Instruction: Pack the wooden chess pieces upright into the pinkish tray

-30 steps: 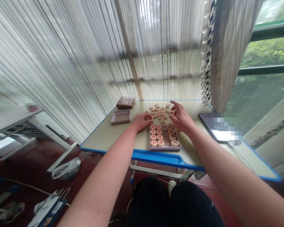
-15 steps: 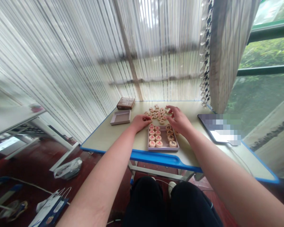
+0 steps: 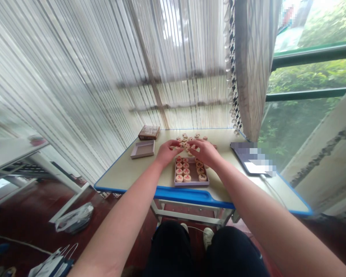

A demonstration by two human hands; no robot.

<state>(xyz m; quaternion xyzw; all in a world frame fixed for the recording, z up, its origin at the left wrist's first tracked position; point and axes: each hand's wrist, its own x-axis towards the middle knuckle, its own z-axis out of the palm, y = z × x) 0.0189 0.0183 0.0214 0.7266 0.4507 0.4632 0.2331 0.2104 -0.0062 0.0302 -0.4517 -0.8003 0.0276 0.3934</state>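
Round wooden xiangqi pieces [image 3: 185, 136] lie loose in a cluster on the far middle of the desk. My left hand [image 3: 167, 151] reaches into the cluster's left side, fingers curved and thumb apart, close to a few pieces. My right hand [image 3: 203, 151] faces it from the right, its index finger and thumb spread beside other pieces. No piece shows clearly gripped in either hand. Nearer to me lies a shallow lilac box [image 3: 192, 184]. Two columns of red-marked pieces [image 3: 186, 171] fill its left side, and one column of dark-marked pieces [image 3: 202, 177] runs down its right; my right hand partly hides the far right corner.
A shallow empty-looking tray [image 3: 143, 155] and a brown box [image 3: 149, 132] sit at the desk's far left. A tablet-like device [image 3: 245, 159] with a cable lies on the right. The desk [image 3: 121, 165] has a blue edge; a curtain [image 3: 103, 77] hangs behind it.
My right hand has moved left and lower toward the cluster's middle, so both hands are now closer together. My left hand's fingers have opened slightly. The view has turned a little to the right.
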